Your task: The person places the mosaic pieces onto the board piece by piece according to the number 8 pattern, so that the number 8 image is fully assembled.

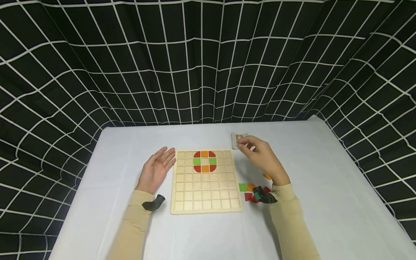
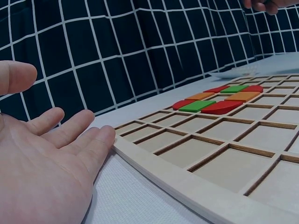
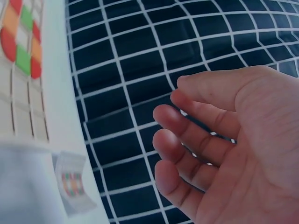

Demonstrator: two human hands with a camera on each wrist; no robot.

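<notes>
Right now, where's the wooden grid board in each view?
Head: wooden grid board, lower centre.
Left wrist: wooden grid board, lower right, cropped.
Right wrist: wooden grid board, upper left, cropped.
Shared landmark: the red, orange and green tile ring on it.

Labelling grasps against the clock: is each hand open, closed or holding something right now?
Left hand: open, holding nothing, beside the board.
Right hand: open, loosely curled, holding nothing, near the printed card.

Board (image 1: 197,195): pale wood, square grid
Tile ring (image 1: 204,154): red corners, orange top and bottom, green sides
Loose tiles (image 1: 243,187): green, orange, red
Card (image 3: 74,185): whitish, red-orange-green print
Tablecloth (image 1: 328,177): plain white
Backdrop (image 1: 191,56): black, white grid lines
Sleeves (image 1: 290,220): tan
</notes>
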